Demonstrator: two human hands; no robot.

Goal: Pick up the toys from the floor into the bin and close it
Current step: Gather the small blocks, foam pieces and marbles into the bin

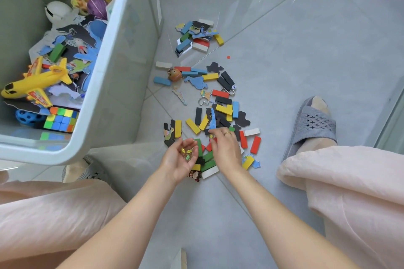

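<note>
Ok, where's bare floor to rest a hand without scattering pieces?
Bare tile lies right of the block pile, between it and the grey slipper, and below both hands toward the knees. Crowded: under the right hand and beside the bin wall.

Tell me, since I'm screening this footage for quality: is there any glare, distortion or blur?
Head view: wide-angle bending curves the bin wall; streaks of glare cross the glossy floor at upper right; lighting is soft, shadows faint; blocks and both hands look sharp, edges slightly soft.

bin (122, 85) left, blocks (218, 116) on floor (306, 50)
</note>
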